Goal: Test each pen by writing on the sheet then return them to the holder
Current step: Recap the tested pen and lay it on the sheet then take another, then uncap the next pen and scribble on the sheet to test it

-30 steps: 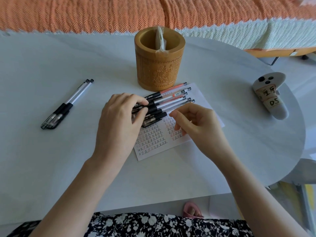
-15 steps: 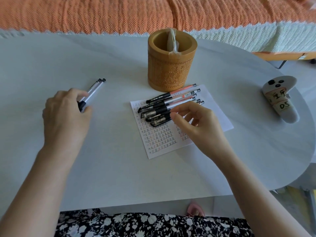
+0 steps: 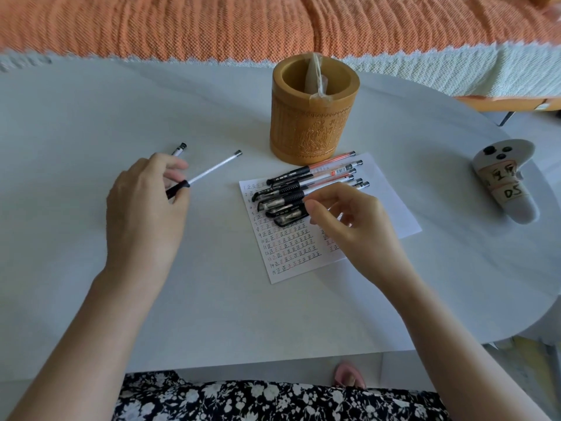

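Observation:
My left hand (image 3: 145,208) grips a black-and-clear pen (image 3: 209,172) by its black end, lifted and pointing up-right. A second pen (image 3: 179,148) pokes out behind that hand; whether the fingers also hold it I cannot tell. Several pens (image 3: 306,189) lie in a bunch on the written sheet (image 3: 291,250), just in front of the carved bamboo holder (image 3: 314,117). My right hand (image 3: 349,226) rests on the sheet with curled fingers touching the near side of the bunch. A clear plastic wrapper stands inside the holder.
A white game controller (image 3: 507,180) with taped labels lies at the table's right end. The white oval table (image 3: 91,110) extends left and toward me. An orange knitted bed cover (image 3: 243,22) runs along the far side.
My left hand left the bunch, went left to the two pens lying apart, and has lifted one off the table. My right hand has stayed by the bunch.

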A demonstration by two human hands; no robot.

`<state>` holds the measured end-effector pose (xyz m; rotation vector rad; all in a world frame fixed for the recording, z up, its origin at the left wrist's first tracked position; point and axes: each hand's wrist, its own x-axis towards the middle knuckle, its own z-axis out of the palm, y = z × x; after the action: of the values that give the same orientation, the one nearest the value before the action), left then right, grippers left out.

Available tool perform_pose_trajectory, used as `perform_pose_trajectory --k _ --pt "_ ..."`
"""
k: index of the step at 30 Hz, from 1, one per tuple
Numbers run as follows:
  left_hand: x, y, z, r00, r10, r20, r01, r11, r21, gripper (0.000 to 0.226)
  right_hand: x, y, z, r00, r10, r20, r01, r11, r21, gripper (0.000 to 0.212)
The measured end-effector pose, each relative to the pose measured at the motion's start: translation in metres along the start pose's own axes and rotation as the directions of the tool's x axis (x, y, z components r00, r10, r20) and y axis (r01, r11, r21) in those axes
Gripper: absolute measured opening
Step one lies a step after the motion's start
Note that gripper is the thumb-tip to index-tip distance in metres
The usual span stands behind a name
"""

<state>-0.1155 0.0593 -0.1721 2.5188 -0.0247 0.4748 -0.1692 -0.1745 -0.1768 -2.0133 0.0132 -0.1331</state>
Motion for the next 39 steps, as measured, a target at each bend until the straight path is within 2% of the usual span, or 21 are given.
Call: perform_pose_trajectory --k 3,6,9,12,17,20,24,30,34,39 --pt "-0.007 0.022 -0.008 0.999 0.018 0.051 -0.004 0.967 -0.255 0.026 0.001 -0.002 0.000 0.999 0.032 0.010 -0.032 0.997 0.071 0.009" --pt "-0.017 0.042 -0.012 0.962 0.109 0.249 0.028 0.873 -0.487 0.028 0.001 -0.006 -0.001 0.994 0.056 0.096 -0.076 0.974 0.213 0.033" --pt "-0.028 0.056 -0.007 0.894 0.247 0.375 0.018 0.814 -0.580 0.031 0.001 -0.010 -0.001 0.983 0.000 0.181 -0.063 0.937 0.344 0.025" --pt "-0.035 0.063 0.002 0.866 0.286 0.409 0.015 0.805 -0.593 0.031 0.002 -0.010 -0.003 0.986 -0.041 0.161 -0.025 0.921 0.389 0.015" --pt "-0.038 0.063 0.014 0.871 0.243 0.427 0.002 0.868 -0.497 0.015 0.003 -0.009 -0.011 0.998 0.032 0.061 -0.057 0.880 0.471 0.021" --pt "-0.041 0.066 0.017 0.856 0.279 0.435 -0.059 0.889 -0.454 0.009 0.004 -0.009 -0.012 0.998 0.049 0.046 -0.065 0.876 0.478 0.023" --pt "-0.044 0.071 0.019 0.826 0.338 0.451 -0.119 0.887 -0.447 0.013 0.004 -0.007 -0.015 0.996 0.037 0.082 -0.073 0.866 0.494 0.026" --pt "-0.044 0.074 0.019 0.794 0.336 0.506 -0.027 0.852 -0.523 0.020 0.004 -0.006 -0.023 0.989 0.011 0.148 -0.092 0.826 0.557 0.025" --pt "-0.044 0.077 0.019 0.798 0.339 0.499 0.021 0.811 -0.585 0.014 0.002 -0.004 -0.029 0.990 0.003 0.142 -0.086 0.806 0.586 0.023" --pt "-0.048 0.083 0.025 0.795 0.356 0.492 -0.016 0.823 -0.568 0.019 0.000 -0.001 -0.032 0.984 0.019 0.179 -0.123 0.797 0.591 0.018"
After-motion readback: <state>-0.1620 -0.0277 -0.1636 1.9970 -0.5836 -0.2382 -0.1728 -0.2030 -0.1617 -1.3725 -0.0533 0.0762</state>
